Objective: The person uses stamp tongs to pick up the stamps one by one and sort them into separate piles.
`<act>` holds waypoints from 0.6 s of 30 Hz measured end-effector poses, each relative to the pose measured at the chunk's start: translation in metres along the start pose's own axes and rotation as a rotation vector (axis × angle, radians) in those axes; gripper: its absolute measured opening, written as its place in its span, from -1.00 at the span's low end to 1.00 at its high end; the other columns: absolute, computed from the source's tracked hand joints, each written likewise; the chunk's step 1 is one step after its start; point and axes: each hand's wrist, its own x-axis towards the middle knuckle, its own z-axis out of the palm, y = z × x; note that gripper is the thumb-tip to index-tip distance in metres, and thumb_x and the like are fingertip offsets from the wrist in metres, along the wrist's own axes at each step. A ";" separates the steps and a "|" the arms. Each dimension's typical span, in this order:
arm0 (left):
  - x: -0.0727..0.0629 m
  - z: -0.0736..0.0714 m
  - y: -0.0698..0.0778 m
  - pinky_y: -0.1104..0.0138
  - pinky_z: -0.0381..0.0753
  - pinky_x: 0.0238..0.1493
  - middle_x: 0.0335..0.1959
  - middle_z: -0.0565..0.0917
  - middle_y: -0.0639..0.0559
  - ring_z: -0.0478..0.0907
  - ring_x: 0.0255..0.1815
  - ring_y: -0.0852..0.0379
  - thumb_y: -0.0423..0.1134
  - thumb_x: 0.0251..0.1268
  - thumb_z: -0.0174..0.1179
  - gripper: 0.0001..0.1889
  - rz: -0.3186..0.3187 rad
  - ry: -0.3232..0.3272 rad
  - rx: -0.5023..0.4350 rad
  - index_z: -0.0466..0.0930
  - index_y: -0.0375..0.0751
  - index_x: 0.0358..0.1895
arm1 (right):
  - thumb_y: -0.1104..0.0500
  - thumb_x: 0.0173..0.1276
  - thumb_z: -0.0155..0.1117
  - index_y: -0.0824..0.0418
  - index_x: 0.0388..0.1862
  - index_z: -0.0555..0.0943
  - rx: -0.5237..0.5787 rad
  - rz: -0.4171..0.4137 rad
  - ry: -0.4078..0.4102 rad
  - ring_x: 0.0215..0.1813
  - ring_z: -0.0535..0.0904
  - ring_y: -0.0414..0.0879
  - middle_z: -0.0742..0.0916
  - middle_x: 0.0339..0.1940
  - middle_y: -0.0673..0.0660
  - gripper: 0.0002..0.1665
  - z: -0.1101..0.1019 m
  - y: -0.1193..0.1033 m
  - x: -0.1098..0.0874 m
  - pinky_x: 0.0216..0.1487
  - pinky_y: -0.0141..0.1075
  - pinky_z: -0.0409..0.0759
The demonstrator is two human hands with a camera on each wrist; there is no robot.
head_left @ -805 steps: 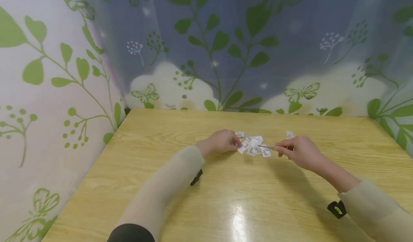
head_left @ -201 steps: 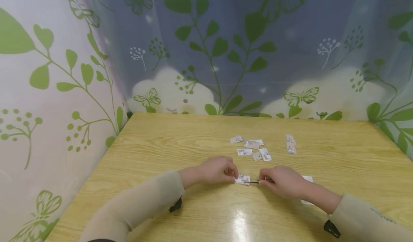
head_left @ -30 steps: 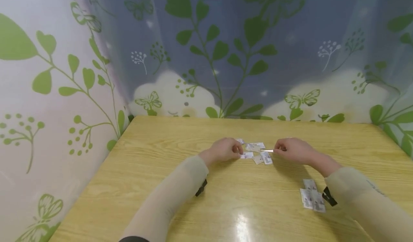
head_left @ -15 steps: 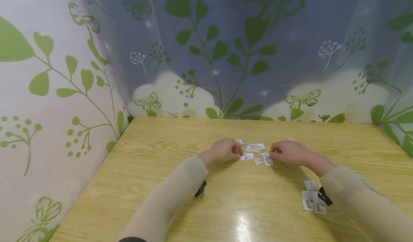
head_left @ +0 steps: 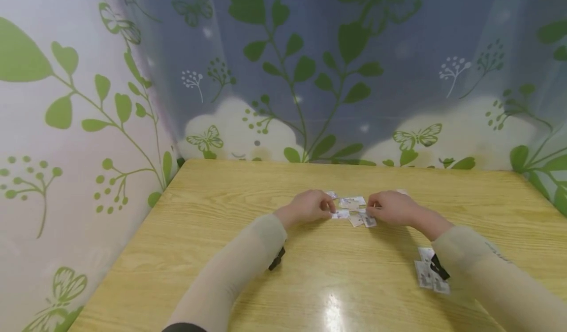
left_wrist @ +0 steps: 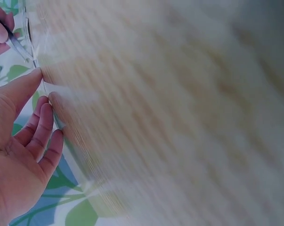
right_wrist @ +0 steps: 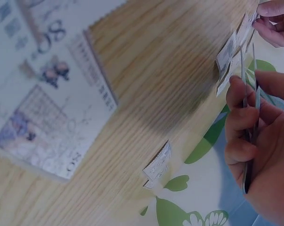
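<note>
A loose cluster of small postage stamps (head_left: 351, 203) lies on the wooden table between my hands. My left hand (head_left: 308, 206) is at its left side, with fingertips at the edge of one stamp (head_left: 341, 215). In the left wrist view its thumb and fingers reach forward, only lightly bent. My right hand (head_left: 393, 208) holds metal tweezers (right_wrist: 247, 176), fingers curled round them and thumb along the side. The right wrist view shows their arms apart, tips towards the cluster. From the head, the right hand mostly hides the tweezers, and its fingertips are over the cluster's right-hand stamps.
A group of stamps (head_left: 424, 274) lies at the front right, partly under the right sleeve; close up, perforated edges and printed numbers show. More stamps (right_wrist: 158, 162) sit behind the right hand. A leaf-patterned curtain (head_left: 310, 76) closes off the table's far edge.
The heap from earlier is spread out, and a neat group of stamps now lies front right. In the last second my right hand moved slightly left with the tweezers; the left hand stayed.
</note>
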 end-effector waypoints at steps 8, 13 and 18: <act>0.002 0.002 0.002 0.40 0.47 -0.12 -0.26 0.59 0.19 0.49 -0.19 0.26 -0.18 0.28 0.30 -0.90 -0.006 -0.005 0.032 0.69 0.06 -0.17 | 0.13 0.47 0.12 0.22 -0.17 0.65 0.044 0.018 0.005 -0.49 0.41 -0.15 0.63 -0.43 -0.02 -0.79 0.002 0.002 -0.001 -0.42 -0.21 0.39; 0.000 0.001 0.004 0.40 0.47 -0.11 -0.28 0.59 0.19 0.49 -0.21 0.26 -0.19 0.27 0.31 -0.90 -0.019 -0.005 0.031 0.70 0.05 -0.17 | 0.13 0.47 0.13 0.20 -0.22 0.65 0.091 0.004 -0.013 -0.54 0.37 -0.17 0.59 -0.52 -0.02 -0.80 0.003 0.003 -0.004 -0.43 -0.23 0.37; -0.002 0.000 0.005 0.40 0.47 -0.13 -0.28 0.59 0.20 0.49 -0.21 0.26 -0.19 0.27 0.31 -0.91 -0.024 -0.002 0.034 0.70 0.05 -0.18 | 0.16 0.47 0.13 0.18 -0.33 0.64 0.154 -0.024 -0.059 -0.59 0.32 -0.18 0.52 -0.65 -0.02 -0.80 0.000 0.002 -0.007 -0.44 -0.25 0.35</act>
